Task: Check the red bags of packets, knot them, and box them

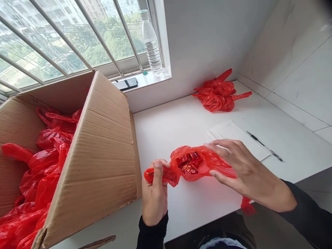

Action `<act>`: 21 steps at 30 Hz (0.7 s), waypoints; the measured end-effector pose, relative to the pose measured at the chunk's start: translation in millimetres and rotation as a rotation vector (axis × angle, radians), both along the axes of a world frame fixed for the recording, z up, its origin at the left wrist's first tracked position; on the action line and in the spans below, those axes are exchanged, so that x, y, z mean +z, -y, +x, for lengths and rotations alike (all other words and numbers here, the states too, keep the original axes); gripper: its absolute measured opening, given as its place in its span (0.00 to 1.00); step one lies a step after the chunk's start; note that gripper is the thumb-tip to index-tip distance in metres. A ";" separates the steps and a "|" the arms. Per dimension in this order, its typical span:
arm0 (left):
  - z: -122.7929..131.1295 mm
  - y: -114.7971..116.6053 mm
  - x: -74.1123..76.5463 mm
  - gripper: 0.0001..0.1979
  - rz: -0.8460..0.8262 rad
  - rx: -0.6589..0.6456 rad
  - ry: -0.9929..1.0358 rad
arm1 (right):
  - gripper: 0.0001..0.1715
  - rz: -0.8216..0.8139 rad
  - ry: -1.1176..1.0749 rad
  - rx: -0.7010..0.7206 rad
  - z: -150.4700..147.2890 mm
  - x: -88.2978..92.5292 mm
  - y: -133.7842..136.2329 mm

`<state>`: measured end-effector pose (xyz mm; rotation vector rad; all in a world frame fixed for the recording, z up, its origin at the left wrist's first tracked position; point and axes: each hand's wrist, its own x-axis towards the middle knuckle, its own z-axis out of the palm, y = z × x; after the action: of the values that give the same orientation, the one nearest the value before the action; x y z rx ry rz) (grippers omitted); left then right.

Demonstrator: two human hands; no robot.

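Note:
A thin red plastic bag [192, 178] sits in front of me with its mouth open upward. Several small red packets with gold print [188, 168] lie inside it. My left hand [155, 193] is closed around the bag's left handle, thumb on top. At the bag's right side is my right hand [243, 169], slightly blurred, its fingers stretched and the thumb spread apart. The bag's right part passes between that thumb and the fingers; the thumb tip is at the rim. Whether the fingertips touch the plastic is hard to see.
To the left a cardboard box [103, 148] holds several filled red bags [52, 162]. More red bags [218, 93] lie at the back of the white table [155, 128]. Paper [233, 135] and a pen [264, 146] are at right. A water bottle [152, 45] and phone [126, 84] occupy the windowsill.

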<state>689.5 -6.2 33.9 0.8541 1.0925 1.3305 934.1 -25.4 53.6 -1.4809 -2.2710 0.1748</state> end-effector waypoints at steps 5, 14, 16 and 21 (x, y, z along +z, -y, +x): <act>-1.3 2.7 -2.0 0.17 0.041 -0.105 0.011 | 0.28 -0.303 0.072 -0.155 38.4 -22.6 -4.6; -6.6 11.1 7.1 0.13 0.203 0.060 -0.307 | 0.18 -0.309 -0.295 -0.422 44.1 17.4 -5.2; -3.0 8.8 11.6 0.14 0.226 0.165 -0.451 | 0.20 -0.309 -0.332 -0.454 48.2 22.5 -6.0; 0.6 2.2 8.6 0.19 0.218 0.163 -0.298 | 0.41 -0.410 -0.319 -0.253 58.6 27.9 -0.7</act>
<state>690.1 -8.5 42.6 1.1731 1.2847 1.5099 992.8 -24.7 81.5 -1.7747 -1.8451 0.7778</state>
